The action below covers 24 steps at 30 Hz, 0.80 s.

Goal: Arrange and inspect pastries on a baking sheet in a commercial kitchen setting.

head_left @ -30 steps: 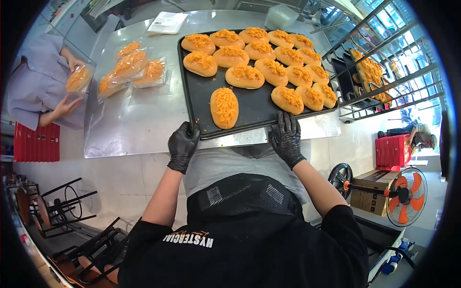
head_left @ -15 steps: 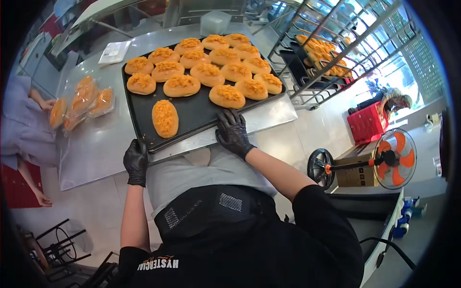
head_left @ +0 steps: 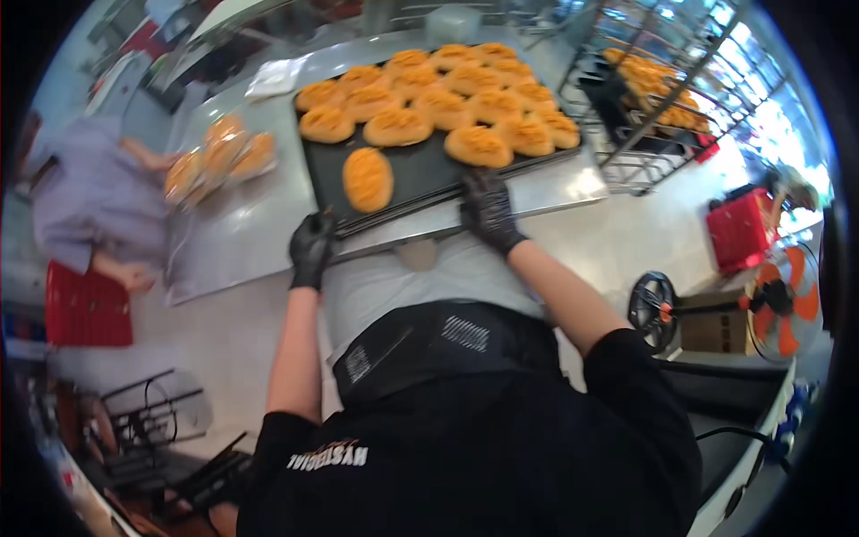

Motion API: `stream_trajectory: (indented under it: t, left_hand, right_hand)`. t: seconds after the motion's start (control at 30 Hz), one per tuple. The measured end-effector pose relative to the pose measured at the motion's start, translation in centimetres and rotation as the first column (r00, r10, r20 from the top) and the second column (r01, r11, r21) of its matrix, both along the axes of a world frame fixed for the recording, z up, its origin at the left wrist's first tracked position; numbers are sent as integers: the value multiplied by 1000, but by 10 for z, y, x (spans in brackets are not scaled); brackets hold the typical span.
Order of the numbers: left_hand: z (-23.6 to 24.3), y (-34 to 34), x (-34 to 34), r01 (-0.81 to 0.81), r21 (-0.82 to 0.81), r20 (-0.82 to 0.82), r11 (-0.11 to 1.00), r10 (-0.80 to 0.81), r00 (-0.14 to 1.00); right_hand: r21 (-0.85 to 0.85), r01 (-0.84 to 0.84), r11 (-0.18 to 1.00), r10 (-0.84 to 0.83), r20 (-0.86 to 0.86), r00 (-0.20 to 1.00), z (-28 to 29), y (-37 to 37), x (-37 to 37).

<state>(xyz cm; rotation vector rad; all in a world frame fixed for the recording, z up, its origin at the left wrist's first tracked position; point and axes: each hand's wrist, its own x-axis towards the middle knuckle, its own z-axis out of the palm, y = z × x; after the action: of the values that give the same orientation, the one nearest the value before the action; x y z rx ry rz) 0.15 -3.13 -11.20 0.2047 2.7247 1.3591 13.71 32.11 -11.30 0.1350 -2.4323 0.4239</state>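
Observation:
A black baking tray (head_left: pixel 412 179) on the steel table (head_left: pixel 215 259) holds several oval buns (head_left: pixel 368 178) with shredded orange topping, one set apart near the front. My left hand (head_left: pixel 311 246) in a black glove has its fingers closed on the tray's front-left corner. My right hand (head_left: pixel 486 210), also gloved, grips the front rim further right, fingers over the edge. Several bagged buns (head_left: pixel 219 157) lie left of the tray. The picture is somewhat blurred by motion.
A co-worker in lilac (head_left: pixel 89 197) stands at the table's left. A white packet (head_left: pixel 273 79) and translucent tub (head_left: pixel 454 25) are at the back. A rack of trays (head_left: pixel 644 125) is right; below it are red crates (head_left: pixel 738 233), an orange fan (head_left: pixel 787 300) and a crouching person. Chairs (head_left: pixel 152 412) stand lower left.
My view has swung about. The co-worker's hands have parted, and the bagged bun they held lies beside the others on the table. Both my hands still hold the tray's edge.

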Motion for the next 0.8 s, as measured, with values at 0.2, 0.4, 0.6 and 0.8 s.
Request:
stream_trajectory:
  t: [0.2, 0.4, 0.6, 0.8]
  left_hand:
    - [27, 10, 8, 3, -119, 56, 993, 3, 998]
    - [37, 0, 16, 98, -182, 12, 978, -97, 995]
    - [52, 2, 27, 175, -213, 67, 961, -165, 984]
    - [34, -1, 39, 192, -8, 135, 981, -189, 973]
  right_hand:
    - [175, 77, 982, -94, 94, 991, 12, 10, 5]
    - [203, 127, 971, -174, 232, 957, 32, 0, 0]
    - [194, 50, 980, -100, 256, 962, 42, 15, 2]
    - [194, -16, 981, -48, 321, 946, 54, 20, 1]
